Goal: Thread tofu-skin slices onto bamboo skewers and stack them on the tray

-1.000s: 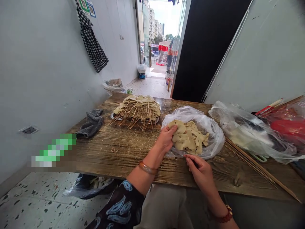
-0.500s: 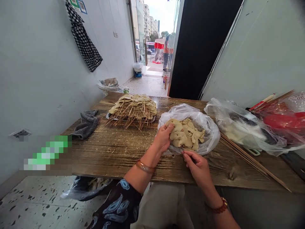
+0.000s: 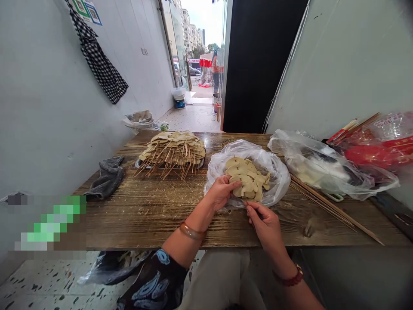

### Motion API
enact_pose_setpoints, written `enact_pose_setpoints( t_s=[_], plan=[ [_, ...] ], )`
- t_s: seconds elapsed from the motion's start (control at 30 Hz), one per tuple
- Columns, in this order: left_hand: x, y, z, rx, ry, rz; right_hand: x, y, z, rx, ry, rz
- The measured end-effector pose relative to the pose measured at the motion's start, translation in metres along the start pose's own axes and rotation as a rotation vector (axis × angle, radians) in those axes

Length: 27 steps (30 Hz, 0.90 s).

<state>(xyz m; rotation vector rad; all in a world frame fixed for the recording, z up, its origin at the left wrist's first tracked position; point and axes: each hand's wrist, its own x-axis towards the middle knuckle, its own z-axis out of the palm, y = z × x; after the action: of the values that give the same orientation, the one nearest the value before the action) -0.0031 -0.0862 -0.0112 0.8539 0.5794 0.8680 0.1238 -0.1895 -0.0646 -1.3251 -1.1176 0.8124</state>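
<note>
Head view, left hand: the left hand (image 3: 222, 192) clasps thin, floppy slices (image 3: 238, 172), thumb laid over their smooth beige faces.
Right hand: thumb and forefinger of the right hand (image 3: 266, 224) pinch a slender skewer (image 3: 246, 204) just below the slices; most of its length is hidden.
Slices: soft-edged, rounded and curling, over the open plastic bag (image 3: 280, 183), near the table's front edge.
Plastic bag: translucent, crumpled, its mouth rolled into a loose ring.
Finished stack: overlapping pale sheets on sticks, a layered mound (image 3: 176, 148) on a shiny metal tray (image 3: 138, 164), sticks bristling toward the front.
Table: dark wood (image 3: 155, 211), ridged grain, flecked with pale crumbs.
Loose sticks: a straight, narrow bundle (image 3: 338, 207) lying aslant, right of the bag.
Cloth: grey, fuzzy, rumpled (image 3: 108, 176), at the table's left edge.
Bracelets: a glossy brown bangle (image 3: 192, 231) on the left wrist; dark red beads (image 3: 293, 277) on the right.
</note>
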Motion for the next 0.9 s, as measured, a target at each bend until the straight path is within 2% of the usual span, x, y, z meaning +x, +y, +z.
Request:
enact_pose_setpoints(
  t_s=[0.23,0.57,0.7,0.9],
  plan=[
    [0.001,-0.004,0.001,0.038,0.0,0.019,0.001,0.0,0.0,0.001,-0.003,-0.035],
    [0.001,-0.004,0.001,0.035,0.001,0.004,0.0,-0.007,0.0,0.005,0.014,-0.007],
    [0.003,0.001,-0.005,0.006,0.069,0.007,-0.001,-0.003,-0.001,0.015,0.021,-0.013],
    [0.008,0.011,-0.018,-0.149,0.207,0.132,0.0,-0.011,0.0,0.006,0.052,0.019]
  ],
)
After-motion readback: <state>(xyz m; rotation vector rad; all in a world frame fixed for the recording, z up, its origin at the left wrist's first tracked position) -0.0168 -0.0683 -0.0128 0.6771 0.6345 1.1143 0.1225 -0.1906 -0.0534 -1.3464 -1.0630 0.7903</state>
